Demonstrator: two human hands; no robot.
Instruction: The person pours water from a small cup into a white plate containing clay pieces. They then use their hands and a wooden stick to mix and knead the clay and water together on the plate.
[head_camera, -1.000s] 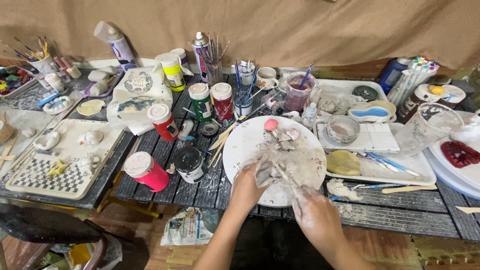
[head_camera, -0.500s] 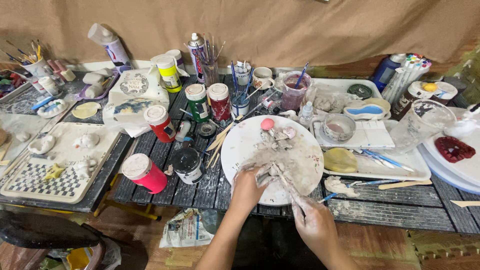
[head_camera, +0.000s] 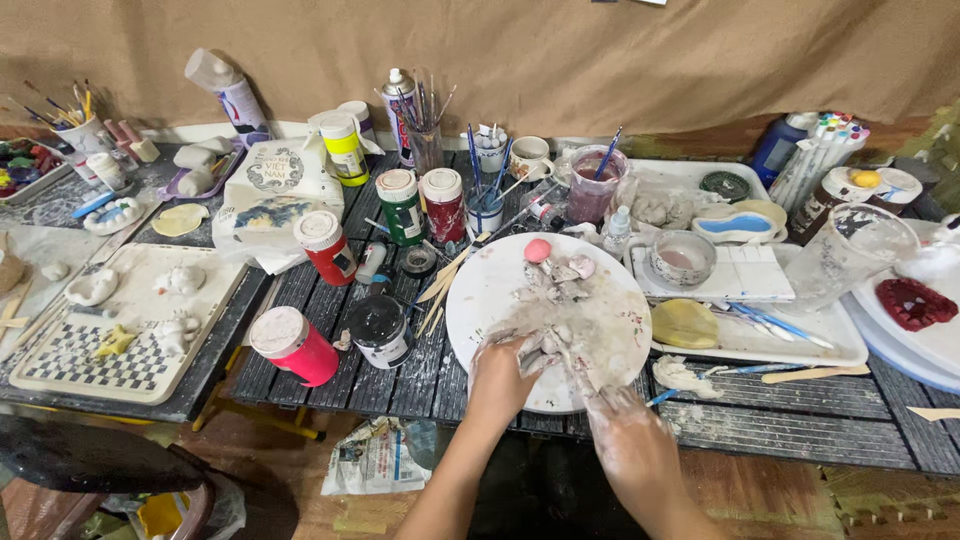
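Clay-smeared left hand (head_camera: 503, 372) and right hand (head_camera: 628, 448) — both pinching pale clay (head_camera: 565, 345) — over round plate (head_camera: 482, 290).

Over the last second the left hand (head_camera: 503, 372) has crept a little further onto the near edge of the round white clay-smeared plate (head_camera: 490, 285), its fingers now curled among the grey clay lumps there. The right hand (head_camera: 628, 440), coated in pale clay, has drawn back slightly toward the plate's near rim. The head camera has also tipped a little, so the whole table sits somewhat differently in view.
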